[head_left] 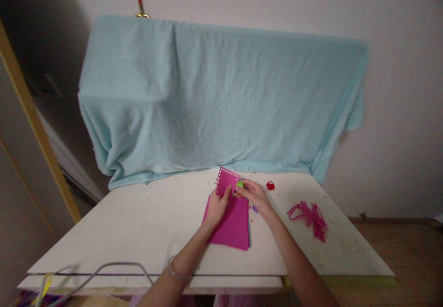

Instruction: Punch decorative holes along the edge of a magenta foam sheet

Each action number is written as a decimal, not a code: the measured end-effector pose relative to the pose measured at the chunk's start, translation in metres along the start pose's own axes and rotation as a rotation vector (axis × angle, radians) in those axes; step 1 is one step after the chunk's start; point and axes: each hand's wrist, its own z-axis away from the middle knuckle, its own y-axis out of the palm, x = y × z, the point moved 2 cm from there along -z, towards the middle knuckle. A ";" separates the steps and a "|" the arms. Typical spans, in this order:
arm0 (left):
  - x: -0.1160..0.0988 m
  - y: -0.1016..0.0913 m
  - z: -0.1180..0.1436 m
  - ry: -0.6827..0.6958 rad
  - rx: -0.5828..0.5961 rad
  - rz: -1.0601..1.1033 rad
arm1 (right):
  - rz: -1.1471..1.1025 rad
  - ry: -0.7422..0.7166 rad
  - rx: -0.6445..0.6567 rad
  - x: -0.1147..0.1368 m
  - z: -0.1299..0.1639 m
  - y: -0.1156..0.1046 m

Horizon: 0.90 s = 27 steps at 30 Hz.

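Note:
My left hand (pixel 218 205) is closed on a small magenta sheet (pixel 225 179), thumb on top. Rows of small punched holes run along that sheet's upper and left edges. In my right hand (pixel 254 192) is a small bright green hole punch (pixel 240 184), gripped at the sheet's right edge. Its jaws are too small to make out. Beneath my left hand lies a stack of larger sheets (pixel 230 226), magenta on top with a bluish edge showing at the right. A small purple piece (pixel 255 209) lies by the stack, partly under my right wrist.
A red punch-like object (pixel 270 185) sits to the right of my hands. Farther right is a pile of perforated magenta strips (pixel 311 219). Tiny magenta bits are scattered about the white table (pixel 138 224). A light blue cloth (pixel 242 99) hangs behind; a grey cable (pixel 121 264) crosses the front left.

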 end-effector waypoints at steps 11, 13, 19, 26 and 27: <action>0.001 0.001 0.000 -0.003 0.040 0.036 | -0.011 -0.023 -0.025 0.001 0.001 -0.001; 0.001 0.001 0.001 -0.003 0.037 0.043 | -0.012 -0.030 -0.035 0.003 0.002 -0.001; -0.002 0.001 0.001 -0.004 0.039 0.046 | -0.015 -0.040 -0.040 0.007 0.003 -0.001; 0.005 0.003 -0.002 0.052 0.026 0.027 | 0.002 -0.025 -0.014 0.007 0.003 0.001; 0.007 0.003 -0.002 0.060 0.023 0.018 | 0.008 -0.031 -0.013 0.006 0.003 0.001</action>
